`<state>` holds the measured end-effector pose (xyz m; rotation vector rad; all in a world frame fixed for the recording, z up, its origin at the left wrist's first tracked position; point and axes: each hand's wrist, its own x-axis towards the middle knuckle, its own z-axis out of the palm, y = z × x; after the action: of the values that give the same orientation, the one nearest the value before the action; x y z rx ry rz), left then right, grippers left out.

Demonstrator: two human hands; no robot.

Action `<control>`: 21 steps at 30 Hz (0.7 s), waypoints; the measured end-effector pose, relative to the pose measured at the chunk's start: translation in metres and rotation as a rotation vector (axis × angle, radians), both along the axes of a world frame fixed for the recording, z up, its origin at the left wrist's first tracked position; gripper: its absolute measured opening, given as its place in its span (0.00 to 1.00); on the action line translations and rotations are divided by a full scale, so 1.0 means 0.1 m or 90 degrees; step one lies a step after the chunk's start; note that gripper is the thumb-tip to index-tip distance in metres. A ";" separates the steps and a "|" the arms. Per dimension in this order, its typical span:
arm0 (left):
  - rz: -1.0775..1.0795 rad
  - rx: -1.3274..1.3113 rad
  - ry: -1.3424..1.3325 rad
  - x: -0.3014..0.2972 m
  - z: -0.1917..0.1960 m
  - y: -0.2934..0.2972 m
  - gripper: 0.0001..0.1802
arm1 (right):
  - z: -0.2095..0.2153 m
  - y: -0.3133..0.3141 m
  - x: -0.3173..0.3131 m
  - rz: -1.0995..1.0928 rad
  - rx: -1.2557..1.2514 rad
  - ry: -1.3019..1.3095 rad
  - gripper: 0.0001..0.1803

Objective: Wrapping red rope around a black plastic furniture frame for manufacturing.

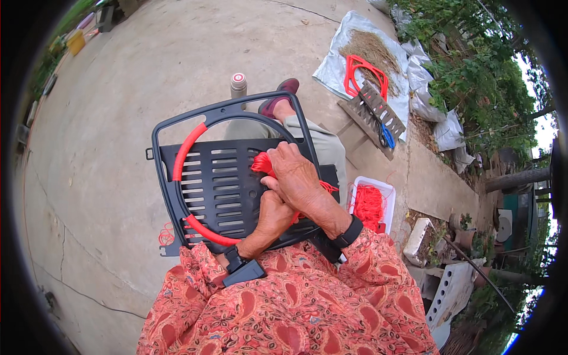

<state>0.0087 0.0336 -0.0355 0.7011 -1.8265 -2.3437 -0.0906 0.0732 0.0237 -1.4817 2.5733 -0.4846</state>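
Note:
A black frame with a round ring inside it rests across my lap, over a black slotted panel. Red cord is wound tightly around the ring in two stretches, one at the upper left and one at the lower left. My right hand is closed around a bundle of red cord, whose looped end sticks out past the fingers. Just below it, my left hand is closed against the right one. What its fingers grip is hidden, though red strands show beside it.
A white tub of red cord stands to my right. Beyond it are a small low stool, blue-handled scissors and a red frame. A flask stands ahead on the concrete. White sacks line the plants at right.

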 end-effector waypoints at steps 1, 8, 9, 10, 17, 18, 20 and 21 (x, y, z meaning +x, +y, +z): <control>-0.002 -0.002 -0.002 0.01 0.00 0.00 0.08 | -0.04 -0.02 0.01 -0.002 -0.002 -0.002 0.25; 0.028 0.037 -0.021 -0.04 0.05 0.02 0.09 | 0.03 0.04 -0.13 -0.007 -0.183 -0.363 0.19; 0.025 0.061 -0.030 -0.02 0.07 0.01 0.09 | 0.10 0.06 -0.14 -0.063 -0.339 -0.671 0.18; 0.027 0.061 -0.033 0.00 0.05 0.02 0.09 | 0.23 0.17 -0.19 -0.115 -0.414 -0.815 0.19; 0.015 0.111 -0.038 -0.02 0.06 -0.03 0.08 | 0.53 1.66 -0.29 -0.173 -0.878 -1.049 0.19; 0.022 0.116 -0.048 -0.03 0.10 -0.03 0.09 | 0.47 2.00 -0.30 -0.165 -0.889 -1.079 0.18; 0.027 0.116 -0.068 -0.04 0.14 -0.05 0.09 | 0.30 2.65 -0.25 -0.250 -0.885 -1.076 0.20; 0.020 0.117 -0.070 -0.04 0.14 -0.03 0.09 | 0.32 2.82 -0.14 -0.357 -0.886 -1.028 0.17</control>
<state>0.0044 0.0310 -0.0217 0.8895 -1.6402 -2.5225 -0.1048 0.3556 0.0558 0.1053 0.9762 -2.3914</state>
